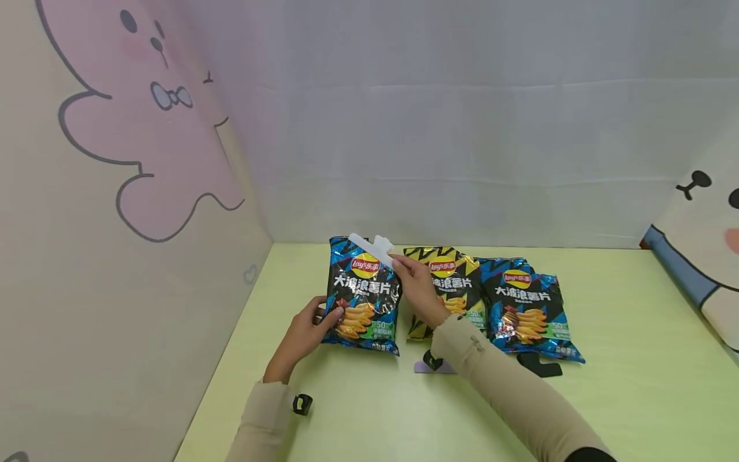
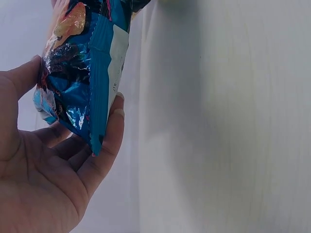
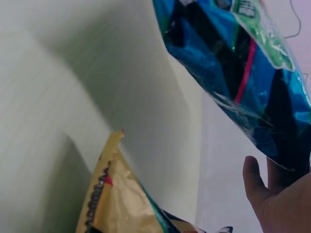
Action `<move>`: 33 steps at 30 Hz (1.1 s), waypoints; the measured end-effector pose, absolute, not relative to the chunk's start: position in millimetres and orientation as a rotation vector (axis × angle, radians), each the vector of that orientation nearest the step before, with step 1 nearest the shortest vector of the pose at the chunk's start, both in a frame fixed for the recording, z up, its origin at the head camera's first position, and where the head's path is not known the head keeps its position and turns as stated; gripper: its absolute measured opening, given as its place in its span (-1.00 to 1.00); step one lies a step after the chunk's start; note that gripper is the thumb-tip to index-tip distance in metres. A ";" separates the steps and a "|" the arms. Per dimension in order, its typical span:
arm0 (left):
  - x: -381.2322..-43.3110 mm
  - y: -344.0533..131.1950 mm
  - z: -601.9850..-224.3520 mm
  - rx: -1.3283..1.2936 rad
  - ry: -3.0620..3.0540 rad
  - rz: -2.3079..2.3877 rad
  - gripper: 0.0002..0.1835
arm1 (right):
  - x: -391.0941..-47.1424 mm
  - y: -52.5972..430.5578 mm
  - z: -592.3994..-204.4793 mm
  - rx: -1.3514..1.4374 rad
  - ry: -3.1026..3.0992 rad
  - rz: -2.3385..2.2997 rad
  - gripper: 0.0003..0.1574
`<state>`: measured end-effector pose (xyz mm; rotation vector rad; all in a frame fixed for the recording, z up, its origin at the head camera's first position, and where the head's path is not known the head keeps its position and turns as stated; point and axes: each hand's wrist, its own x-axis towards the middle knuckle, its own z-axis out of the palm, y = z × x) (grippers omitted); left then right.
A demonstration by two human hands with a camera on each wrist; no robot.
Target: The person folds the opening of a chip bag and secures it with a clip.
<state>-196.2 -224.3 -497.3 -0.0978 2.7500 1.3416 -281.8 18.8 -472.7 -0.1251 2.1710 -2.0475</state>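
Observation:
A blue and black chip bag (image 1: 375, 314) is held upright at the left, raised off the table. My left hand (image 1: 303, 333) grips its lower left side, thumb on the front and fingers behind; the left wrist view shows the bag's sealed edge (image 2: 99, 82) between them. At the bag's top right corner, my right hand (image 1: 420, 292) pinches one end of a white plastic bag clip (image 1: 369, 249). The clip slants across the top edge; whether it clamps the bag cannot be told. In the right wrist view the bag (image 3: 233, 73) hides part of that hand.
A yellow chip bag (image 1: 470, 282) lies behind the right forearm, with another blue chip bag (image 1: 522, 314) beside it. A purple strip (image 1: 421, 367) and a black flat piece (image 1: 541, 367) lie in front of them. Walls border the table (image 1: 358, 410) at left and back.

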 end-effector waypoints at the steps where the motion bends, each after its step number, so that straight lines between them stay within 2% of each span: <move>1: -197.2 -224.8 -497.2 -0.102 2.750 1.345 -0.40 | -284.0 17.4 -473.3 -0.119 2.173 -2.043 -0.52; 16: -215.8 -230.0 -507.8 -0.188 2.754 1.315 -0.31 | -315.4 -0.7 -481.8 -0.016 2.176 -1.977 -0.57; 23: -219.7 -234.7 -508.8 -0.224 2.732 1.310 -0.24 | -322.6 -7.9 -487.3 0.028 2.178 -1.991 -0.59; 33: -226.4 -238.8 -510.3 -0.255 2.730 1.298 -0.27 | -327.3 -14.7 -496.6 -0.005 2.400 -1.899 -0.60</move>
